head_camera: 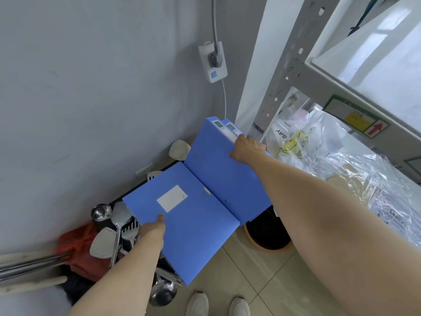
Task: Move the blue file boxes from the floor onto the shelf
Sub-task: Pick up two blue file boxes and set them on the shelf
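My left hand (155,229) grips the near edge of a blue file box (193,224) with a white label, held flat above the floor clutter. My right hand (246,148) is closed over the spines of two more blue file boxes (223,169), held upright and tilted, side by side. These sit just left of the grey metal shelf (341,87), beside its perforated upright post. The shelf board at top right shows a bare white surface. All boxes are off the floor.
Ladles and metal kitchen utensils (114,231) with a red bag lie at the lower left. A black round bin (266,231) stands on the tiled floor. Plastic bags (319,151) fill the lower shelf. A power strip (213,62) hangs on the grey wall. My shoes show at the bottom.
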A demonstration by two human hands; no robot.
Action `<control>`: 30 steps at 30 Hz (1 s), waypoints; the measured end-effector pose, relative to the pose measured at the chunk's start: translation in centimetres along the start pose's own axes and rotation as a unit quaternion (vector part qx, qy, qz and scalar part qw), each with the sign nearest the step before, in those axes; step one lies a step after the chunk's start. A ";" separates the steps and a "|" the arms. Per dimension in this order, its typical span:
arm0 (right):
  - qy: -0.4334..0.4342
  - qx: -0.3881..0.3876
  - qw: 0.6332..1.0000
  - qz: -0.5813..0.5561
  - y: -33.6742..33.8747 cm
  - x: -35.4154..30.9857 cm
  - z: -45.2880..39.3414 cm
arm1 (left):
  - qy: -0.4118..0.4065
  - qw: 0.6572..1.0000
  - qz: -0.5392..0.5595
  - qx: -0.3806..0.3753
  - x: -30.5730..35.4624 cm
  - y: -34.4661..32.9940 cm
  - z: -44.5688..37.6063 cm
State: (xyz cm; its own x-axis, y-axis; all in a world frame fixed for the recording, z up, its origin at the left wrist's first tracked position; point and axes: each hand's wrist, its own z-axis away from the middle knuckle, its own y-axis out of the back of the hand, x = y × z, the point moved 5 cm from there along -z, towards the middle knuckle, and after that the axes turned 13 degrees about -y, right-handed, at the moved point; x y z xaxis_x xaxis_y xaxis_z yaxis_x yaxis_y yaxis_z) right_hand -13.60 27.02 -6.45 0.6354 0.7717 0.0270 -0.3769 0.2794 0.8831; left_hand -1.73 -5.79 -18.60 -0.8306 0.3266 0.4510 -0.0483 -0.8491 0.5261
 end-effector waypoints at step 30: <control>0.000 0.066 0.973 -0.223 10.0 1.6 17.3 | -0.293 0.956 0.021 0.010 15.5 6.4 20.9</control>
State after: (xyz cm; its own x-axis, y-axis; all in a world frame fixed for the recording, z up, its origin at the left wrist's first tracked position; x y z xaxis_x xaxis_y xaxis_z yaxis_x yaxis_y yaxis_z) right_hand -4.69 21.16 10.48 0.7156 0.5913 -0.3719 0.0250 0.5104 0.8596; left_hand -3.35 2.50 6.83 -0.3784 0.4744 0.7949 -0.0070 -0.8601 0.5100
